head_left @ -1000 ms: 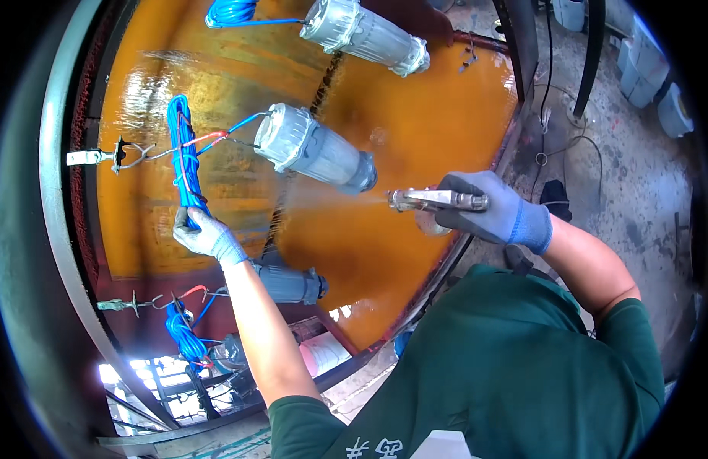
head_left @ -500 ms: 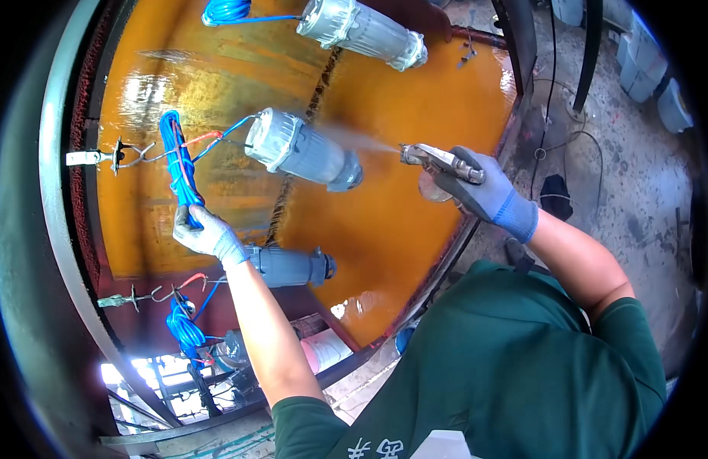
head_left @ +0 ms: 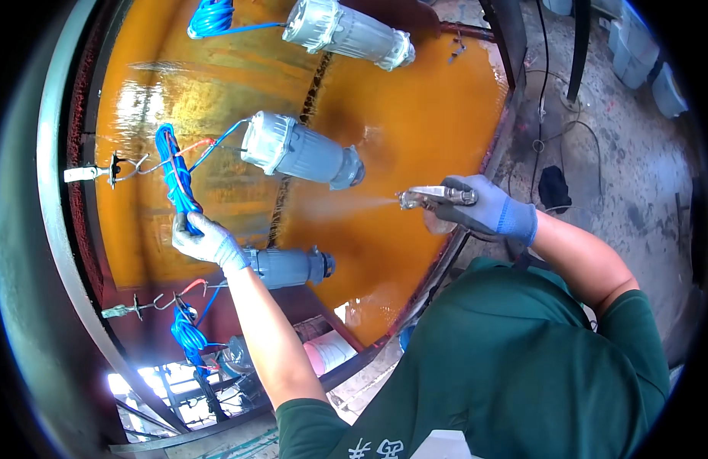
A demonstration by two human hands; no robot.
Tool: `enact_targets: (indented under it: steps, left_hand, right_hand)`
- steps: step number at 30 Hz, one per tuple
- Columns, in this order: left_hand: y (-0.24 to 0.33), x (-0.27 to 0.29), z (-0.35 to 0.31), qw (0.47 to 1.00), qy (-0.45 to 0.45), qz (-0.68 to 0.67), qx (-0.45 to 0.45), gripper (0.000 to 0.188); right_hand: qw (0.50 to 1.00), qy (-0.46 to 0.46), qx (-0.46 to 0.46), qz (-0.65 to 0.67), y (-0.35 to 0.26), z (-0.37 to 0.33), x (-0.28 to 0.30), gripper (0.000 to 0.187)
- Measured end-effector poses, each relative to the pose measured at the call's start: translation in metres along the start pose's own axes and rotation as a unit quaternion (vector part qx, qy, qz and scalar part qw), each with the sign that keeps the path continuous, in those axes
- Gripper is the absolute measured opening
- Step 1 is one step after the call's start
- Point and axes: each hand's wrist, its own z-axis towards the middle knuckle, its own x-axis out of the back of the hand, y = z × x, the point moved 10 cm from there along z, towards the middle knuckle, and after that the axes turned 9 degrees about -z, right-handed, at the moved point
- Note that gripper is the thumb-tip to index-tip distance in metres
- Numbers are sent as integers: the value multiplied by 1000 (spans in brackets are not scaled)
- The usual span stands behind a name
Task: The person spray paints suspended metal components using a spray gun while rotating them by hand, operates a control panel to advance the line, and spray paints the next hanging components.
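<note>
My gloved left hand (head_left: 205, 239) is closed around the lower end of a coiled blue cable (head_left: 178, 172). That cable runs to a grey, ribbed, cylindrical pump (head_left: 304, 153) hanging from a hook (head_left: 113, 170). In my gloved right hand (head_left: 484, 206) is a metal spray gun (head_left: 434, 196), its nozzle toward the left. A pale mist (head_left: 346, 205) leaves the nozzle and passes just below the pump. A second pump (head_left: 285, 266) hangs nearer me, partly behind my left forearm, and a third pump (head_left: 350, 32) is at the far side.
Behind the pumps is an orange-coated booth wall (head_left: 415, 252) with a dark frame. A rail (head_left: 52, 183) curves down the left. Another blue cable bundle (head_left: 188, 336) hangs near my left forearm. Grey buckets (head_left: 667, 90) and a black hose (head_left: 543, 69) are on the right.
My right hand has brought the spray gun down and levelled it, so the mist has moved from the pump's end to below it. My left hand keeps hold of the cable.
</note>
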Motion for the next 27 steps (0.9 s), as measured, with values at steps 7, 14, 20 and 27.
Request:
enact_targets:
  steps: [7, 14, 20, 27]
  left_hand:
    - [-7, -1, 2, 998, 12, -42, 34, 33]
    - [-33, -1, 7, 996, 18, -43, 80, 27]
    - [-72, 6, 19, 996, -5, -35, 83, 25]
    - [-77, -22, 32, 989, -89, 21, 120, 22]
  right_hand:
    - [985, 98, -100, 104, 49, -5, 12, 25]
    - [965, 94, -107, 222, 83, 4, 4, 27]
    - [997, 18, 38, 57, 40, 5, 6, 26]
    - [981, 63, -57, 172, 61, 6, 17, 25]
